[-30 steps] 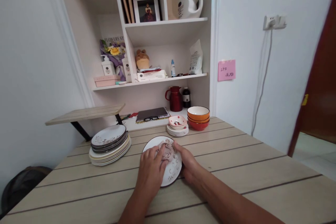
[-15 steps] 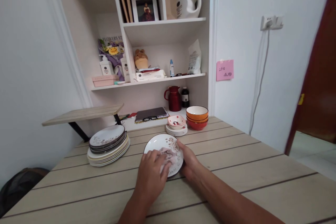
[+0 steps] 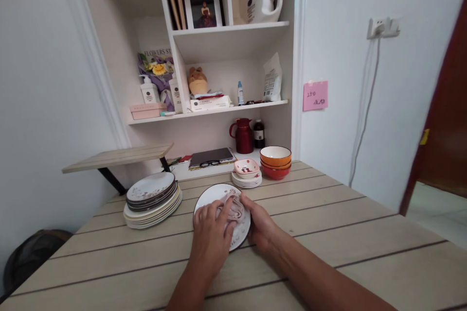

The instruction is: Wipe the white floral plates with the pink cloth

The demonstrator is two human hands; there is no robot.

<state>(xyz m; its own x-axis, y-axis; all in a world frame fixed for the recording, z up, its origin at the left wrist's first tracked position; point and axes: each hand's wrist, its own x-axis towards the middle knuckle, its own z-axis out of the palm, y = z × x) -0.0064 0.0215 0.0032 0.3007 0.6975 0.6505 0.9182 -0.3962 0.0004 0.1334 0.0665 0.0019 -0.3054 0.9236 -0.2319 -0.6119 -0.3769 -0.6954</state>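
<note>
At the near side of the table (image 3: 310, 216), the left hand (image 3: 212, 226) bunches a pale pink cloth (image 3: 236, 209) between fingers and thumb and presses it onto a white plate (image 3: 210, 196) with a dark rim. The plate lies between the two hands; I can't tell whether its underside touches the wood. The right hand (image 3: 260, 221) clasps the opposite rim. Wiping the plate's face looks to me like the step in hand, and another stroke would call for light, even pressure from the left and a firm hold from the right.

Well to the left of the hands sits a dark rounded object (image 3: 34, 260), too partly seen to name. Nearer the left hand, a plate stack (image 3: 152, 201) stands just in front of a raised wooden stand (image 3: 116, 158). Beyond the hands, glasses (image 3: 210, 163) rest at the front of a flat dark object (image 3: 208, 156), with white shelves (image 3: 229, 29) above. Past the right hand come small dishes (image 3: 247, 182), a red jug (image 3: 244, 136) behind them, then nested bowls (image 3: 276, 161). Farther right are a pink note (image 3: 315, 95), a wall socket (image 3: 383, 28) and a reddish-brown door (image 3: 443, 121).
</note>
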